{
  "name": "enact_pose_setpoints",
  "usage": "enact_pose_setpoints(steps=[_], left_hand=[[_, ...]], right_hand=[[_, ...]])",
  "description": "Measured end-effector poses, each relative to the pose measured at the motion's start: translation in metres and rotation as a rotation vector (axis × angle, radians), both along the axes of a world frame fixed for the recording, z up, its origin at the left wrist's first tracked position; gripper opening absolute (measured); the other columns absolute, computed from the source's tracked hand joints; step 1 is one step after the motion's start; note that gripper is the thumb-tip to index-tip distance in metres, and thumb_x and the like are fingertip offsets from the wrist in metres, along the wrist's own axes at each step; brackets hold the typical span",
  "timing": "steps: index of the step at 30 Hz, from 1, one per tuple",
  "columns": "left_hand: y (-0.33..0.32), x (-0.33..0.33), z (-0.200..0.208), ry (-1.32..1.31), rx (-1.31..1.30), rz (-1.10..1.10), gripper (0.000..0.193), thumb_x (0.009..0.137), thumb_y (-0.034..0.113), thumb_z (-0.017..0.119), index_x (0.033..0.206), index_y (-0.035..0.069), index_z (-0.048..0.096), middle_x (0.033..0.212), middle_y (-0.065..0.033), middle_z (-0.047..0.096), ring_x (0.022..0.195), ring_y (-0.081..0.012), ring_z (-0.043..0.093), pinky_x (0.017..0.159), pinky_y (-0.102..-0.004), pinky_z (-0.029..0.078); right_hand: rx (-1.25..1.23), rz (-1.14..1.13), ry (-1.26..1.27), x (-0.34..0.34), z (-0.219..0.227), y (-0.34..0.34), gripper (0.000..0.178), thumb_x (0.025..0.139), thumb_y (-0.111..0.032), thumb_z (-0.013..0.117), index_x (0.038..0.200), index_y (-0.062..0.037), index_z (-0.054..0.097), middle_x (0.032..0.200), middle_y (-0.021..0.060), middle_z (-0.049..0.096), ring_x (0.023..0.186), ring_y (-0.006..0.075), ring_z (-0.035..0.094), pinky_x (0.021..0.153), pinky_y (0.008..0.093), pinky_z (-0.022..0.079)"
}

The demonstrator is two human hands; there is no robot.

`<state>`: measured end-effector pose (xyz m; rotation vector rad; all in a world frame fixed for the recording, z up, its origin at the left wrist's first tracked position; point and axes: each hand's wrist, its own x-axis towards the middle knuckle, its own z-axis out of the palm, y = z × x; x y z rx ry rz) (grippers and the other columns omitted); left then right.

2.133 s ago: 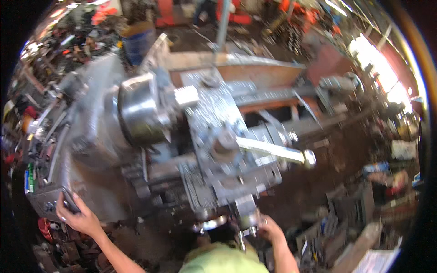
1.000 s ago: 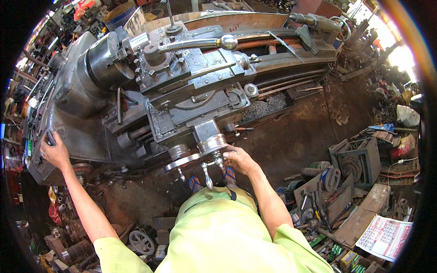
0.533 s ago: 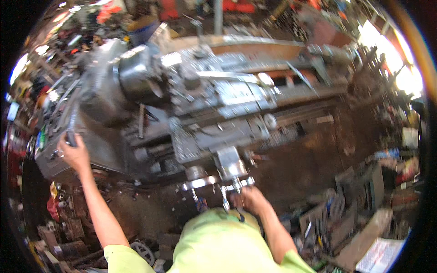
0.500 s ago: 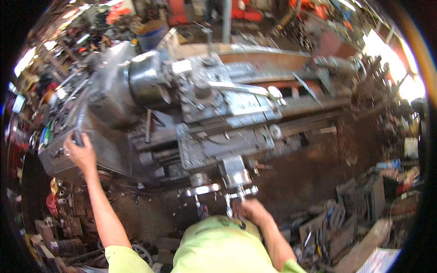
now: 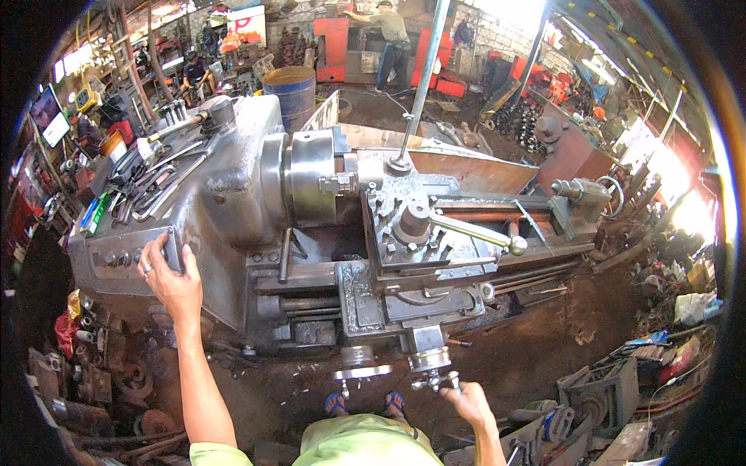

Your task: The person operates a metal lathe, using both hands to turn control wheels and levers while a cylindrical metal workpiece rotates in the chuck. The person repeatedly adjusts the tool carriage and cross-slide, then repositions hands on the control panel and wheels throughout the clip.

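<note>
Head view: the left hand (image 5: 172, 283) is laid over the right edge of the control panel (image 5: 101, 252) on the lathe headstock (image 5: 221, 202), fingers spread; whether anything is gripped there cannot be told. The crank (image 5: 432, 382), on the near side below the tool post (image 5: 412, 224), is held in the grip of the right hand (image 5: 472, 405).

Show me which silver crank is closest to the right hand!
The right crank, which the right hand touches; the left crank, with its round wheel, is farther away.
</note>
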<state>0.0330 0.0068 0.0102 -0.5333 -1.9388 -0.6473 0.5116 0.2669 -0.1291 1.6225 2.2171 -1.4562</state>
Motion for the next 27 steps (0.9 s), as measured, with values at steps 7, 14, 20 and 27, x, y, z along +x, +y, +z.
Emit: enact_pose_setpoints(steps=[7,14,20,27], left_hand=[[0.003,-0.001,-0.003,-0.038,0.093,-0.028,0.035,0.083,0.012,0.069,0.116,0.002,0.060,0.115,-0.0165,0.060,0.116,-0.0358,0.051,0.100,-0.0494,0.038],[0.002,-0.001,-0.003,-0.039,0.092,-0.032,0.035,0.084,0.011,0.069,0.116,0.002,0.059,0.116,-0.0172,0.059,0.117,-0.0364,0.050,0.100,-0.0498,0.038],[0.005,-0.002,-0.003,-0.004,0.031,0.033,0.037,0.084,0.012,0.069,0.118,0.002,0.057,0.117,-0.0184,0.058,0.116,-0.0371,0.050,0.098,-0.0501,0.039],[0.012,0.003,0.001,-0.012,-0.061,0.136,0.042,0.084,0.014,0.069,0.122,0.001,0.054,0.118,-0.0203,0.056,0.114,-0.0392,0.049,0.097,-0.0513,0.039]], right_hand=[[0.134,0.205,-0.161,-0.050,-0.055,-0.044,0.050,0.081,-0.045,0.064,0.094,0.0031,0.072,0.100,0.0275,0.070,0.104,0.0387,0.067,0.094,0.0430,0.051],[-0.312,0.119,-0.094,0.003,-0.088,0.029,0.049,0.084,-0.037,0.075,0.114,0.0019,0.070,0.097,0.0077,0.072,0.081,0.0173,0.063,0.073,0.0349,0.052],[0.412,-0.091,-0.158,0.005,-0.099,0.152,0.054,0.082,-0.035,0.068,0.113,0.0086,0.064,0.110,0.0292,0.066,0.107,0.0433,0.063,0.093,0.0463,0.049],[0.673,0.155,-0.556,-0.018,-0.134,0.281,0.068,0.083,-0.030,0.071,0.141,-0.0062,0.043,0.142,0.0138,0.044,0.130,0.0354,0.047,0.103,0.0571,0.042]])
